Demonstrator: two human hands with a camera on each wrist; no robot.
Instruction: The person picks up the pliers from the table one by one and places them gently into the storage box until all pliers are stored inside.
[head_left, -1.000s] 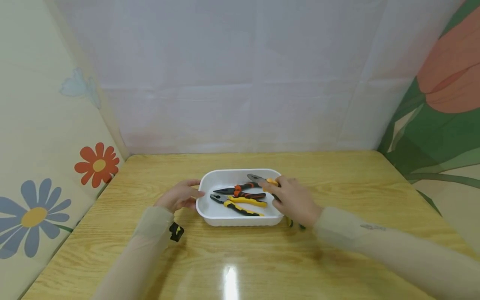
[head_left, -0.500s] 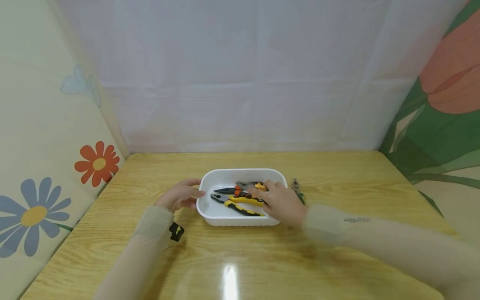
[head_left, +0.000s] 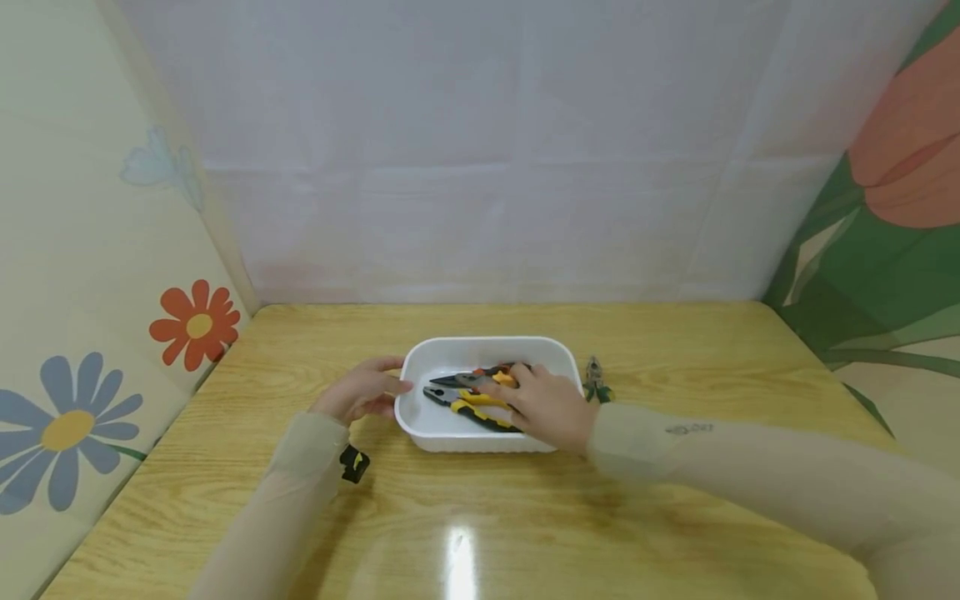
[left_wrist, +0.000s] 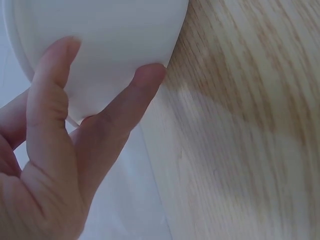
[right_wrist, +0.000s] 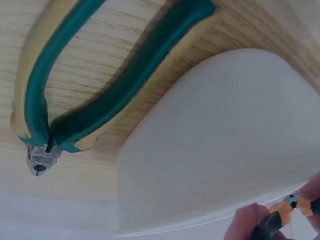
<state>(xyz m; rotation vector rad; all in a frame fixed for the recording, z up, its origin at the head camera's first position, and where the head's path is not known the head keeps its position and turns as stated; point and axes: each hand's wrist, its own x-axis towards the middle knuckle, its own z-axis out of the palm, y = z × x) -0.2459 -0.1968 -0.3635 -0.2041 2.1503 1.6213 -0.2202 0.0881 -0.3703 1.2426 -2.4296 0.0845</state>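
Note:
The left hand [head_left: 360,392] holds the left end of a white plastic tray [head_left: 480,443], a finger over the rim and other fingers against the outer wall [left_wrist: 115,55]. Inside the tray the right hand [head_left: 551,408] grips pliers with orange-and-black handles [right_wrist: 282,212], their grey head pointing left. Below them in the head view lie combination pliers with yellow-and-black handles [head_left: 467,408]. Red-and-black needle-nose pliers [head_left: 444,381] lie behind, partly covered by the held pliers and the hand.
Pliers with green-and-tan handles [right_wrist: 115,97] lie spread on the wooden table [head_left: 375,525], just right of the tray. A white cloth [head_left: 480,208] hangs behind the table. Flower-printed panels [head_left: 97,250] stand at both sides.
The right hand has moved left and slightly down over the tray with the orange-handled pliers, bringing them over the needle-nose pliers. More of the green-handled pliers shows. The left hand keeps its place.

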